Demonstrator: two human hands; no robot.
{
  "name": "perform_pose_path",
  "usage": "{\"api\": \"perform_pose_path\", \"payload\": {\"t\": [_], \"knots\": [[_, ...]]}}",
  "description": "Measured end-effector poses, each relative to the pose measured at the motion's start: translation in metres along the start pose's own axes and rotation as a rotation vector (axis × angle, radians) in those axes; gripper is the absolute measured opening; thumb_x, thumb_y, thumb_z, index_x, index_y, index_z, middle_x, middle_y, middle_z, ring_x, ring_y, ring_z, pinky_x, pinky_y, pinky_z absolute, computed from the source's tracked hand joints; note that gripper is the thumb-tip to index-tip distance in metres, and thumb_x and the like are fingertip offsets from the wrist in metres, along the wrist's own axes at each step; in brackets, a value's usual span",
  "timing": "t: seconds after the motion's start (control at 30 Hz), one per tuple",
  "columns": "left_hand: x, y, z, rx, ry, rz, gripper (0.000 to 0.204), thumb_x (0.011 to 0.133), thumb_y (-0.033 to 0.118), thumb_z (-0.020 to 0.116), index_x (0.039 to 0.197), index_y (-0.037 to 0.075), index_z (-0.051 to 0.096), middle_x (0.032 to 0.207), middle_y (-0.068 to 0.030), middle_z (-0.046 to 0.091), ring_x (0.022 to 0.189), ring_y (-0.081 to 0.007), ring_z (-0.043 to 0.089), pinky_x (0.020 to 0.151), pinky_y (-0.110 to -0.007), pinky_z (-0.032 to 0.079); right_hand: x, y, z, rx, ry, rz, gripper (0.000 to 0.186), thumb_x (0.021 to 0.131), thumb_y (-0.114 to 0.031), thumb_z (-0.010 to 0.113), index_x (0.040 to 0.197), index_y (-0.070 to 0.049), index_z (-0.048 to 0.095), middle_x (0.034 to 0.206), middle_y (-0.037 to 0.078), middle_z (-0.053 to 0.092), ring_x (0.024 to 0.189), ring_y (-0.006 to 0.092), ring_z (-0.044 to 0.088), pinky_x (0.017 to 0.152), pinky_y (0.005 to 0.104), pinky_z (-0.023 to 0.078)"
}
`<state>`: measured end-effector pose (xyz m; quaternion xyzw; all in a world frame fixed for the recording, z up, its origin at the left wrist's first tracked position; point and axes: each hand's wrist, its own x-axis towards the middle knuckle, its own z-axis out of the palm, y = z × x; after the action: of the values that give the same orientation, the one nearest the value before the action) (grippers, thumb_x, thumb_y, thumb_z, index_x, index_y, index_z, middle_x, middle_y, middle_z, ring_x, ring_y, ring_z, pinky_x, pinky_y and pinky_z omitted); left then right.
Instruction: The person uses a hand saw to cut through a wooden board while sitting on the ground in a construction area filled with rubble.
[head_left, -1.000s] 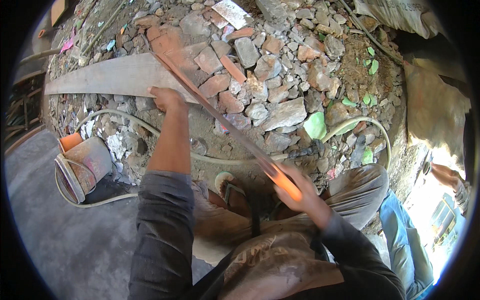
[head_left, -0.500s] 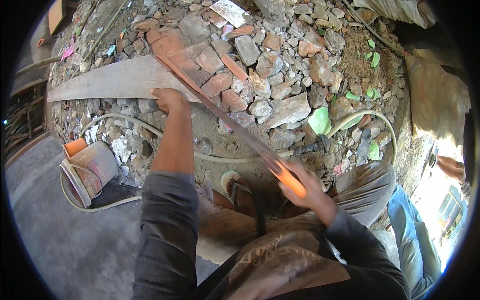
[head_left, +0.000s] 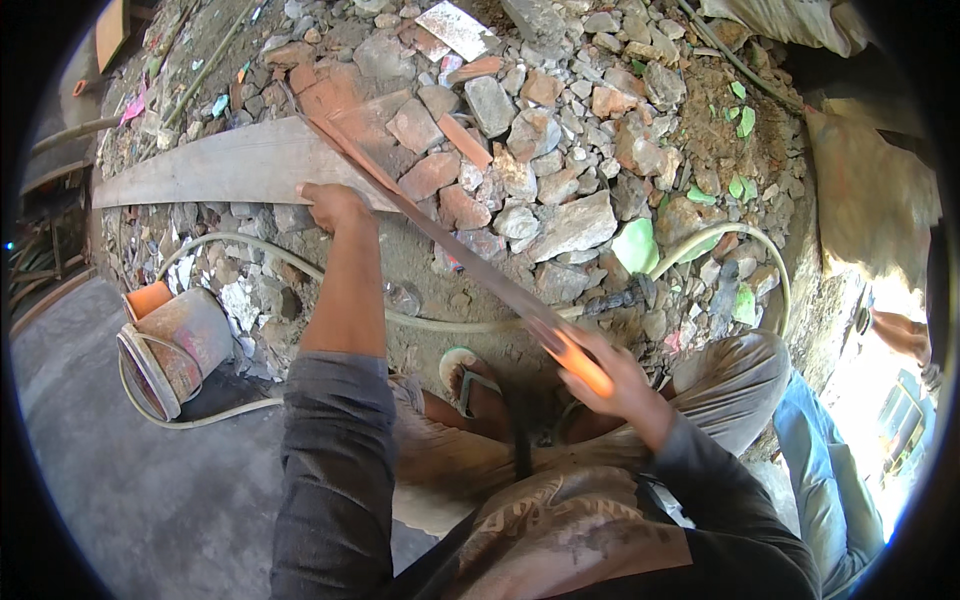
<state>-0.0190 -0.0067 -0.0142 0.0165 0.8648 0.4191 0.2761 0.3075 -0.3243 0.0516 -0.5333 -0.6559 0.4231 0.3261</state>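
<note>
Your right hand (head_left: pixel 622 382): closed around the orange handle (head_left: pixel 580 365) of a long handsaw with a dark steel blade (head_left: pixel 470 262).
Saw's long axis: diagonal, handle near you on the right, tip pointing away from you and to the left.
Saw's place: its far part lies across the right-hand portion of a long, flat, grey wooden plank (head_left: pixel 240 160); its handle end hangs off the plank's near edge, in front of your knees.
Plank's long axis: roughly left to right, at a slant to the blade, its left end at the left side of the heap of broken brick and stone (head_left: pixel 575 225).
Your left hand (head_left: pixel 338 207): at the plank's near edge, just left of the blade, thumb on the upper face and pointing left; the other fingers are hidden, so you cannot tell whether they close beneath.
Hose: a pale flexible tube (head_left: pixel 450 325) curves along the heap's near edge, between you and the plank.
Bucket: a grimy, pale round pail (head_left: pixel 190 335) lies on its side on the grey floor (head_left: pixel 230 470), beside the heap's near left edge, with a small orange container (head_left: pixel 150 298) just behind it.
</note>
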Motion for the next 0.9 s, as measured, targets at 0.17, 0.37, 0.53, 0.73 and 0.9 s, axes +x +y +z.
{"api": "perform_pose_path", "payload": {"t": [0.17, 0.37, 0.53, 0.73, 0.9], "knots": [[-0.01, -0.003, 0.021, 0.029, 0.039, -0.012, 0.095, 0.112, 0.065, 0.026, 0.149, -0.018, 0.05, 0.158, -0.0383, 0.05, 0.144, -0.0522, 0.052, 0.124, -0.054, 0.039, 0.089, 0.019, 0.034, 0.023, -0.079, 0.055, 0.071, 0.099, -0.032, 0.077, 0.161, -0.016, 0.046, 0.133, 0.022, 0.072, 0.091, 0.0457, 0.076, 0.075, 0.0492, 0.064], [0.014, -0.005, 0.015, 0.051, 0.038, 0.03, 0.095, 0.112, 0.066, 0.027, 0.15, -0.018, 0.05, 0.16, -0.0385, 0.047, 0.147, -0.0525, 0.049, 0.125, -0.055, 0.038, 0.135, 0.003, 0.075, 0.139, 0.024, 0.045, 0.069, 0.098, -0.032, 0.079, 0.158, -0.014, 0.049, 0.134, 0.022, 0.072, 0.103, 0.0425, 0.076, 0.083, 0.048, 0.064], [0.013, -0.004, 0.006, -0.014, 0.025, 0.034, 0.093, 0.111, 0.066, 0.028, 0.149, -0.016, 0.054, 0.158, -0.0394, 0.049, 0.145, -0.0521, 0.052, 0.124, -0.055, 0.039, -0.016, -0.011, -0.012, 0.094, -0.055, 0.099, 0.071, 0.095, -0.018, 0.083, 0.158, -0.009, 0.051, 0.138, 0.016, 0.073, 0.118, 0.0361, 0.076, 0.093, 0.0455, 0.064], [0.012, -0.002, 0.028, 0.072, 0.022, 0.084, 0.094, 0.111, 0.066, 0.029, 0.145, -0.018, 0.056, 0.152, -0.0409, 0.054, 0.14, -0.0533, 0.056, 0.122, -0.055, 0.041, 0.177, 0.011, 0.079, 0.178, 0.059, -0.047, 0.065, 0.099, -0.025, 0.078, 0.157, -0.012, 0.051, 0.121, 0.02, 0.076, 0.104, 0.041, 0.077, 0.083, 0.0464, 0.062], [0.017, -0.009, 0.015, 0.065, 0.062, 0.059, 0.095, 0.111, 0.066, 0.03, 0.146, -0.019, 0.055, 0.153, -0.0411, 0.053, 0.142, -0.0531, 0.054, 0.122, -0.056, 0.041, 0.124, 0.004, 0.062, 0.25, 0.043, 0.026, 0.066, 0.098, -0.022, 0.08, 0.156, -0.011, 0.051, 0.127, 0.022, 0.074, 0.108, 0.0432, 0.076, 0.087, 0.047, 0.062]]}}
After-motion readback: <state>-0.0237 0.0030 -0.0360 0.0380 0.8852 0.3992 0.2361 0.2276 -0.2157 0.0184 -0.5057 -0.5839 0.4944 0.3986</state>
